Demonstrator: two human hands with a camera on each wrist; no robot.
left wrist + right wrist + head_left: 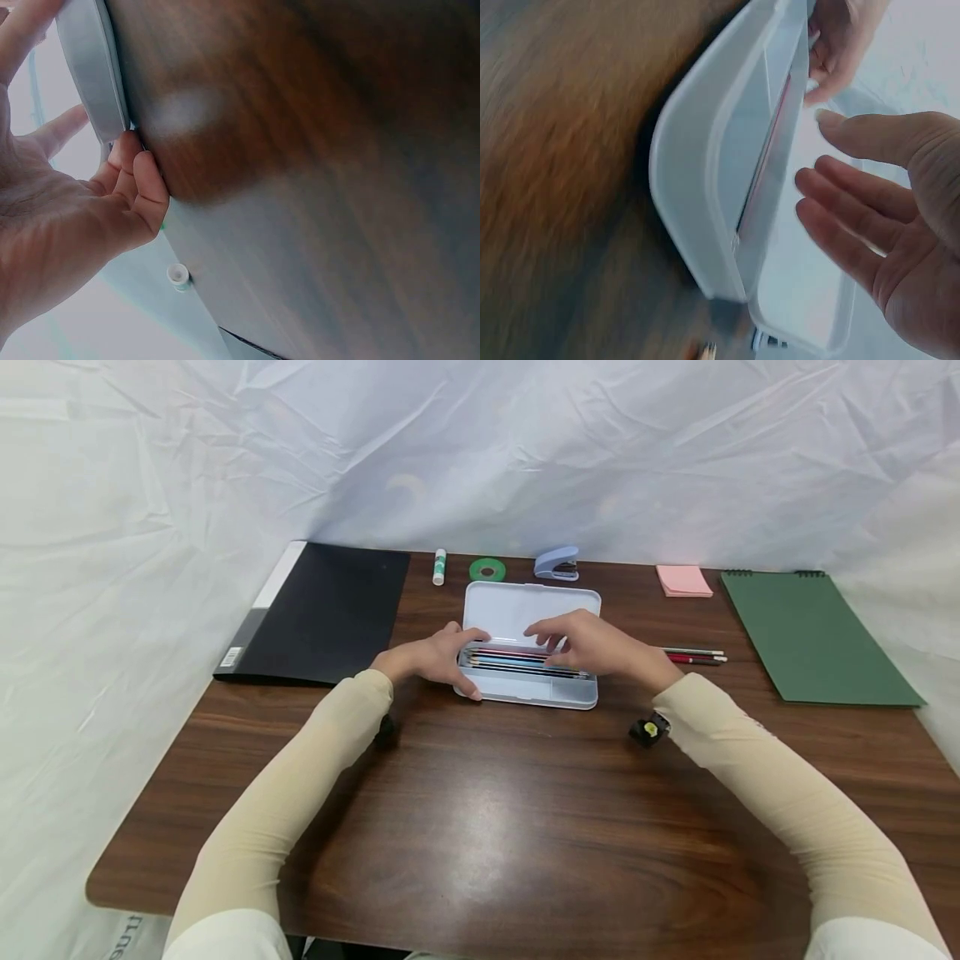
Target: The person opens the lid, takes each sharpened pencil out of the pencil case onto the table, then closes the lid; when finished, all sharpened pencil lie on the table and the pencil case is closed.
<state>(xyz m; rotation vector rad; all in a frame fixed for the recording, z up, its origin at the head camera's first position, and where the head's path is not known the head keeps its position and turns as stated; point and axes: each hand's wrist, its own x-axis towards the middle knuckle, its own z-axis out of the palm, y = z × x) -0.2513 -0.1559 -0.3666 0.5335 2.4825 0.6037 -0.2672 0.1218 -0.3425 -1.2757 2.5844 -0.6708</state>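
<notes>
A white pencil case (517, 697) lies with its lid (528, 610) laid back, and several pencils (510, 664) lie lengthwise inside it. My left hand (437, 658) holds the case's left end, thumb and fingers spread across it; in the left wrist view, curled fingers (150, 180) meet its edge. Above the right part of the case hovers my right hand (588, 643), its fingers loosely bent. The right wrist view shows that hand (915, 217) with nothing between thumb and fingers, beside a red and a dark pencil (769, 150) in the case.
More pencils (693, 656) lie right of the case. Behind it stand a glue stick (439, 567), green tape roll (487, 569) and blue stapler (557, 563). A black folder (322, 610) lies left; pink sticky notes (684, 581) and a green spiral notebook (817, 635) lie right.
</notes>
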